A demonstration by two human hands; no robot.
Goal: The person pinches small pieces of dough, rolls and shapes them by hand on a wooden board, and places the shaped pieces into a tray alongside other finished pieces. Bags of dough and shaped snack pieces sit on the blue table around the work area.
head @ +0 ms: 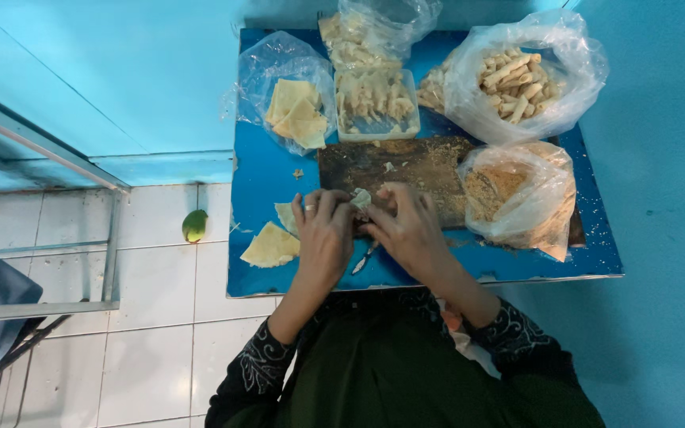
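Both hands, left hand [323, 230] and right hand [407, 230], are pinching a thin wrapper [361, 199] (soft, likely tear-prone) at its edges.

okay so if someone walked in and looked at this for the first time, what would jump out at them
Probably the bright blue table against the turquoise wall, crowded with clear plastic bags. At the back right, one bag of rolled pastry sticks gapes open, with a bag of crumbs just in front. At the front edge, the left hand and right hand meet around a small pale wrapper.
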